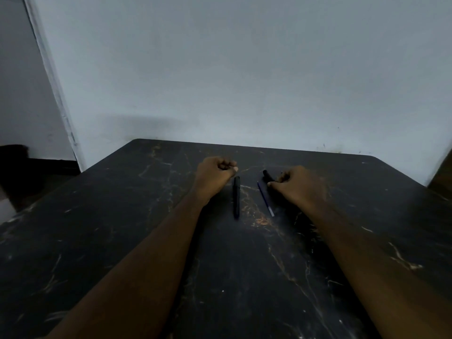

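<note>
Dark marble with pale and rusty veins makes up the tabletop [122,216], and on it a pen lies in parts between two bare forearms. The black barrel [236,196] lies lengthwise on the stone just beside the left hand [215,172], apart from it. The thin blue refill [265,199] lies slanted a little to its right, near the right hand [298,184].

The left fingers [226,165] are curled into a loose fist above the barrel's far end, and nothing shows inside them. The right fingers are curled round a short black piece [267,175], whose far end sticks out past the knuckles. Whether it is a cap or the pen's grip section is too dim to tell.

This looks like the middle of taking the pen apart or putting it back together, with the pieces separate and only one of them in hand. If it is assembly, the next move calls for the left hand to pick up the barrel and hold it steady. The slim refill needs a fine pinch, since it lies flat on the stone and could roll.
</note>
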### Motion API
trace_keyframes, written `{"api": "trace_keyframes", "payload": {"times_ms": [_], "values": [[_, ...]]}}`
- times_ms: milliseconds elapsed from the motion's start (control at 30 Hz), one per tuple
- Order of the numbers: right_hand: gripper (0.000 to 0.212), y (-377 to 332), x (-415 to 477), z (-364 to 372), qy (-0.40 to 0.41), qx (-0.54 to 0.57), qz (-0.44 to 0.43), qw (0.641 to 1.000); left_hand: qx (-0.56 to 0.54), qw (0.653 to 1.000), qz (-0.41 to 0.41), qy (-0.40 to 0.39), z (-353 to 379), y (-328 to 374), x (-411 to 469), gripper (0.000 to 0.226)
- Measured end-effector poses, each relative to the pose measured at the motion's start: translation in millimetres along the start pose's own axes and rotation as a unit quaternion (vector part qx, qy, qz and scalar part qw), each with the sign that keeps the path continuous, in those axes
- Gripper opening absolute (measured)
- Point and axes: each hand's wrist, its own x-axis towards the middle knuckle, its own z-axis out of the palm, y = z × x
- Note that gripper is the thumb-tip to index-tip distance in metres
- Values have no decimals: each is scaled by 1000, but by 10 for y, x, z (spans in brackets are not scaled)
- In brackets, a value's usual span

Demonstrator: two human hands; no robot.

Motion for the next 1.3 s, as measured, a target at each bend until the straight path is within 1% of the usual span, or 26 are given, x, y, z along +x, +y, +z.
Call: {"api": "trace_keyframes", "payload": {"times_ms": [133, 267, 500, 667, 767, 833, 900, 967, 1033, 1133, 1167, 1233, 1300], "values": [[35, -6, -19, -5, 2, 1, 4, 1000, 8, 1000, 1, -11, 7, -4, -8, 14], [28, -16, -28, -22, 6, 15, 2, 1000, 17, 1000, 4, -25, 6, -7, -9, 17], [31, -2, -28, -6, 4, 24, -6, 1000, 19, 1000, 6, -22, 12, -17, 3, 17], [29, 20, -17, 6, 13, 10, -7, 1000, 44, 999, 15, -20, 27, -57, 19, 14], [34, 38, -17, 22, 18, 9, -10, 1000, 84, 995, 10, -45, 39, -76, 27, 17], [40, 29, -22, 26, 40, 23, -5, 999, 137, 988, -5, -66, 61, -76, 26, 32], [39, 23, -21, 31, 76, 42, -2, 996, 207, 975, -9, -85, 82, -57, 20, 47], [36, 24, -11, 40, 109, 56, 2, 992, 252, 963, -5, -94, 90, -32, 17, 50], [35, 39, 3, 45, 132, 69, 4, 989, 234, 968, -9, -93, 79, -29, 25, 40], [37, 63, 12, 40, 147, 89, 10, 985, 174, 980, -19, -92, 51, -39, 27, 20], [37, 65, 16, 38, 151, 94, 10, 984, 156, 984, -24, -83, 41, -36, 28, 17], [37, 62, 17, 35, 158, 103, 1, 982, 108, 992, -40, -58, 19, -14, 38, 20], [37, 48, 17, 44, 164, 112, -13, 980, 37, 996, -69, -32, -17, 27, 42, 21]]}}
